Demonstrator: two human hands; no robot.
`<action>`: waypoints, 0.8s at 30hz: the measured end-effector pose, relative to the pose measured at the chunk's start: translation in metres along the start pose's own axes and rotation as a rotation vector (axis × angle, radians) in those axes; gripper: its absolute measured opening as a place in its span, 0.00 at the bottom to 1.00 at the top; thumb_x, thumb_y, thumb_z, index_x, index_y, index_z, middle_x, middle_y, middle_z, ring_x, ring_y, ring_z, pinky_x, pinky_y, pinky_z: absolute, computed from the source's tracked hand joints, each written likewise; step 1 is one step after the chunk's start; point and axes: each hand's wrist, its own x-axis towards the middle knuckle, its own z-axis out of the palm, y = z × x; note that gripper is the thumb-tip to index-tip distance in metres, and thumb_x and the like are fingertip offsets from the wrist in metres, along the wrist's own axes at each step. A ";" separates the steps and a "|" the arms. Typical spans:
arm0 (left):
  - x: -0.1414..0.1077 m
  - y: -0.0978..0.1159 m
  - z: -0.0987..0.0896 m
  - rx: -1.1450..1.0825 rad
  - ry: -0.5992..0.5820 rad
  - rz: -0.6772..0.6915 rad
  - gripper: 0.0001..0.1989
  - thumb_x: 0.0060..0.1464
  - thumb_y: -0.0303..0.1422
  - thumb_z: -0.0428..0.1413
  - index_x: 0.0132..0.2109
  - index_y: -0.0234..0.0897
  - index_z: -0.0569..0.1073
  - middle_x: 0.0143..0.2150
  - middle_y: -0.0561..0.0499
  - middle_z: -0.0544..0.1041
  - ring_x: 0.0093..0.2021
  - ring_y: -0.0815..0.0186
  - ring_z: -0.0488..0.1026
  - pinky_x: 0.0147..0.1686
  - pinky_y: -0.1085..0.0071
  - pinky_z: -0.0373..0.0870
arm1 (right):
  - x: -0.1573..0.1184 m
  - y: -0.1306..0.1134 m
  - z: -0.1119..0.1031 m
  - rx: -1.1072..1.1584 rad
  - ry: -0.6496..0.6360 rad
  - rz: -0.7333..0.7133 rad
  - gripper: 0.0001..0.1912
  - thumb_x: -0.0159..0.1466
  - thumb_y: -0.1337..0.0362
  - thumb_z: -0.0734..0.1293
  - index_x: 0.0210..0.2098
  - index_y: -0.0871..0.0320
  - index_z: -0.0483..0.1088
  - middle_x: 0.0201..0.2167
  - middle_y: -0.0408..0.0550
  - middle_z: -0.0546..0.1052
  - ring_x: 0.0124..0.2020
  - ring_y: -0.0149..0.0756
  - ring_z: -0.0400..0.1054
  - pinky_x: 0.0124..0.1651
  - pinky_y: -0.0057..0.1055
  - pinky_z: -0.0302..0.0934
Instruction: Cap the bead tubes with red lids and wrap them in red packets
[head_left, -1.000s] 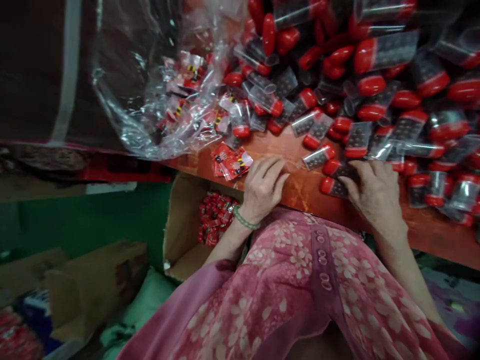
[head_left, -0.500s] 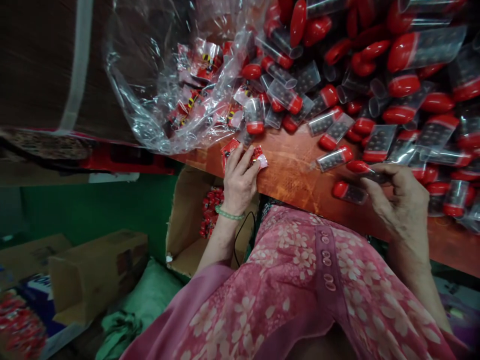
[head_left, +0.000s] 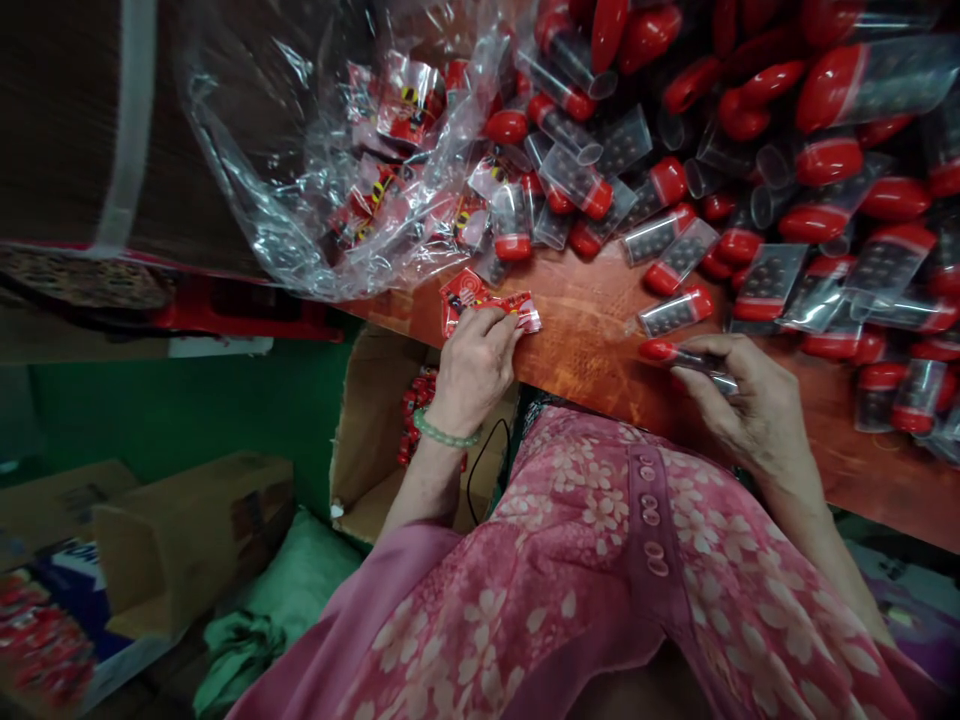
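My left hand (head_left: 476,365), with a green bead bracelet at its wrist, rests at the table's front edge. Its fingers are curled down onto a red printed wrapper (head_left: 463,290), partly hidden beneath them. To the right, my right hand (head_left: 750,400) pinches a small clear tube with a red cap (head_left: 658,350) between thumb and fingers, cap pointing left. The clear end of a tube (head_left: 724,382) shows beside the thumb; whether it is a second tube I cannot tell. Just beyond lies another red-capped tube (head_left: 675,312) with dark pellets inside.
A heap of red-capped tubes (head_left: 765,285) covers the table's right and back. A clear plastic bag (head_left: 277,235) holds red printed wrappers (head_left: 409,95) at the back left. Below the edge stands a cardboard box (head_left: 367,420) with red pieces inside. More cartons (head_left: 195,530) are at lower left.
My right hand has moved left along the table with the red-capped tube, over where another tube lay. The fingers of my left hand have curled in more on the wrapper.
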 end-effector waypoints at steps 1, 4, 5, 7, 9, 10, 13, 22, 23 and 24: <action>0.003 0.000 -0.003 0.009 -0.026 -0.006 0.18 0.71 0.37 0.48 0.47 0.33 0.82 0.44 0.41 0.82 0.45 0.58 0.77 0.46 0.60 0.75 | 0.001 -0.001 0.001 0.013 -0.008 -0.003 0.07 0.68 0.64 0.70 0.47 0.53 0.74 0.38 0.47 0.82 0.35 0.39 0.77 0.38 0.35 0.72; 0.012 -0.001 -0.010 -0.006 -0.060 -0.049 0.16 0.69 0.37 0.51 0.40 0.36 0.82 0.37 0.45 0.82 0.40 0.60 0.77 0.44 0.61 0.75 | 0.004 -0.005 0.004 0.050 -0.020 -0.018 0.08 0.68 0.63 0.70 0.47 0.54 0.75 0.38 0.47 0.82 0.35 0.38 0.78 0.38 0.34 0.73; 0.015 -0.001 -0.013 -0.037 -0.044 -0.065 0.15 0.68 0.37 0.54 0.37 0.37 0.82 0.34 0.47 0.82 0.38 0.61 0.77 0.43 0.62 0.75 | 0.005 -0.007 0.005 0.062 -0.028 -0.016 0.07 0.68 0.63 0.69 0.47 0.54 0.75 0.38 0.47 0.82 0.35 0.38 0.78 0.38 0.34 0.73; 0.019 0.003 -0.018 -0.147 0.014 -0.094 0.13 0.64 0.40 0.59 0.34 0.40 0.82 0.31 0.50 0.82 0.34 0.64 0.76 0.40 0.62 0.75 | 0.007 -0.009 0.005 0.090 -0.046 -0.005 0.07 0.68 0.62 0.69 0.46 0.54 0.75 0.38 0.47 0.83 0.36 0.39 0.78 0.39 0.35 0.73; 0.021 0.010 -0.021 -0.293 0.067 -0.112 0.11 0.60 0.41 0.64 0.32 0.41 0.82 0.30 0.52 0.82 0.32 0.65 0.77 0.39 0.63 0.76 | 0.010 -0.013 0.004 0.118 -0.062 0.008 0.07 0.68 0.62 0.70 0.45 0.54 0.76 0.38 0.46 0.83 0.35 0.38 0.78 0.39 0.35 0.73; 0.022 0.014 -0.022 -0.364 0.081 -0.118 0.11 0.59 0.41 0.65 0.32 0.42 0.82 0.30 0.53 0.83 0.32 0.66 0.78 0.39 0.63 0.76 | 0.011 -0.015 0.003 0.132 -0.066 0.016 0.07 0.68 0.62 0.70 0.45 0.53 0.76 0.38 0.46 0.83 0.35 0.38 0.78 0.40 0.34 0.73; 0.020 0.028 -0.020 -0.537 0.091 -0.121 0.08 0.56 0.40 0.68 0.32 0.41 0.83 0.32 0.53 0.84 0.32 0.67 0.80 0.38 0.65 0.77 | 0.014 -0.022 -0.001 0.194 -0.059 0.049 0.07 0.68 0.62 0.71 0.45 0.53 0.77 0.38 0.45 0.84 0.36 0.37 0.79 0.39 0.34 0.73; 0.019 0.052 -0.006 -0.791 0.161 0.082 0.05 0.51 0.32 0.71 0.35 0.38 0.84 0.29 0.52 0.84 0.29 0.71 0.79 0.33 0.74 0.75 | 0.021 -0.034 -0.004 0.272 -0.023 -0.009 0.07 0.67 0.65 0.71 0.45 0.53 0.78 0.40 0.45 0.84 0.39 0.37 0.80 0.45 0.34 0.74; 0.019 0.054 -0.006 -0.799 0.151 0.095 0.05 0.52 0.32 0.71 0.34 0.38 0.83 0.29 0.52 0.84 0.29 0.71 0.79 0.33 0.74 0.75 | 0.021 -0.033 -0.003 0.265 -0.033 -0.036 0.07 0.68 0.65 0.71 0.45 0.53 0.78 0.40 0.45 0.84 0.39 0.37 0.80 0.45 0.33 0.74; 0.018 0.056 -0.005 -0.804 0.140 0.103 0.04 0.53 0.32 0.70 0.34 0.38 0.83 0.29 0.52 0.84 0.29 0.71 0.79 0.33 0.74 0.75 | 0.021 -0.033 -0.003 0.252 -0.046 -0.059 0.07 0.68 0.66 0.71 0.46 0.53 0.77 0.40 0.45 0.84 0.39 0.37 0.80 0.46 0.33 0.74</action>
